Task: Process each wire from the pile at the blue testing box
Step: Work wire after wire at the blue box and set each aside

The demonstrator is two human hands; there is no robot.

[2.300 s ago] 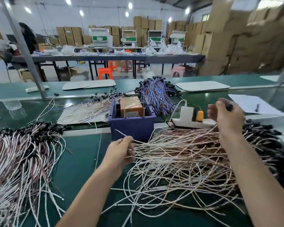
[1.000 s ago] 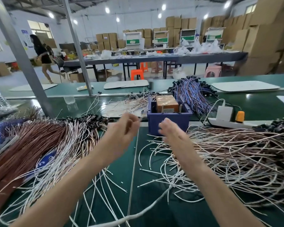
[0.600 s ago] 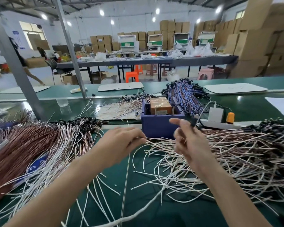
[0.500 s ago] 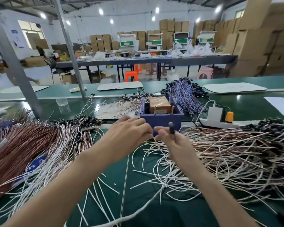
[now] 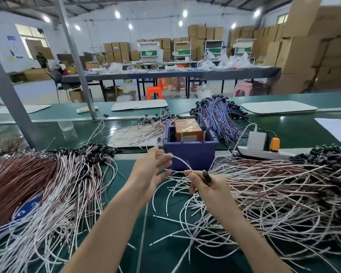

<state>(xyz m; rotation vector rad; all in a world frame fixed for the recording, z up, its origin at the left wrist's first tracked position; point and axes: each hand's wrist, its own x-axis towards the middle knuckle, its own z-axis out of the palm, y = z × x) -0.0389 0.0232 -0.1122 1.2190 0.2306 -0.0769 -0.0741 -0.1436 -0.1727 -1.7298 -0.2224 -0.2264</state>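
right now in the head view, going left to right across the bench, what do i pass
brown and white wire pile → left hand → right hand → white charger → orange plug → sheet of paper. both hands hold one wire; the blue box overlaps the hands, so it's left out.

The left hand [image 5: 151, 171] and right hand [image 5: 209, 187] are showing bare, with slender fingers [image 5: 166, 160], and both forearms [image 5: 110, 223] are showing bare down to the frame edge.
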